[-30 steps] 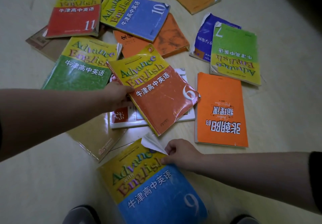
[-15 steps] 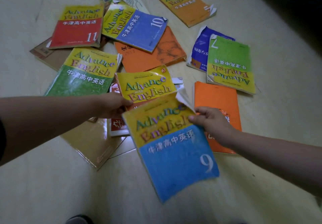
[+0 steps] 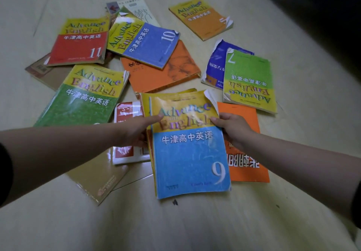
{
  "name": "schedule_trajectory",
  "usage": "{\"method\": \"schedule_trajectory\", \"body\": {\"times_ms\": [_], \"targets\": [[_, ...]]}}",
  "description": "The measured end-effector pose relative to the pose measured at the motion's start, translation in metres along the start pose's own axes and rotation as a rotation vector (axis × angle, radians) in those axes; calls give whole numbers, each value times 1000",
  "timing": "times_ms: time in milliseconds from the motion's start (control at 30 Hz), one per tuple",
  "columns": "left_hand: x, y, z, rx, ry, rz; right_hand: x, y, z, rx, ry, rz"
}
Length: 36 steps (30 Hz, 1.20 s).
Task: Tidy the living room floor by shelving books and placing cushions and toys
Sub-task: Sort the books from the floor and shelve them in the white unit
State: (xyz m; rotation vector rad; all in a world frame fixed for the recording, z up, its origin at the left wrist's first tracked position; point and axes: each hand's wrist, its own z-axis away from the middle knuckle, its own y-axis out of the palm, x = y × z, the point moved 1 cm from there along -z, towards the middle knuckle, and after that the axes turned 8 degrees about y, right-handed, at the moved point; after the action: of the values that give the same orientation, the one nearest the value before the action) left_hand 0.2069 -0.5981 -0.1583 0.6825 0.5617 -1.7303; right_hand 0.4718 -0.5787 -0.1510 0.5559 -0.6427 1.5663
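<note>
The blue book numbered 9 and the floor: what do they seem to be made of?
Blue book 9: paper, glossy card cover; its corner curls and the print is scuffed. Floor: likely pale laminate or vinyl; faint sheen, thin seams.

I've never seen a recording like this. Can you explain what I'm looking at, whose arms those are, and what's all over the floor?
No machine here: a person wears a camera on the head, so the picture looks down at their own arms. Schoolbooks lie scattered on the floor, among them a red book marked 11 and a green book marked 7. The left hand and right hand grip the sides of a blue book marked 9, stacked on a second book.
</note>
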Motion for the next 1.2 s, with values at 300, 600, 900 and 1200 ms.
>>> {"method": "schedule_trajectory", "body": {"times_ms": [300, 600, 900, 1200], "targets": [[2, 17, -18, -52, 59, -11, 0, -5, -17, -149, -214, 373], [6, 15, -30, -60, 76, -7, 40, -67, -64, -583, -471, 986], [7, 15, -31, -59, 86, -11, 11, -88, -68, -477, -144, 1275], [6, 16, -27, -80, 87, -23, -19, -58, -3, -484, -395, 1312]]}}
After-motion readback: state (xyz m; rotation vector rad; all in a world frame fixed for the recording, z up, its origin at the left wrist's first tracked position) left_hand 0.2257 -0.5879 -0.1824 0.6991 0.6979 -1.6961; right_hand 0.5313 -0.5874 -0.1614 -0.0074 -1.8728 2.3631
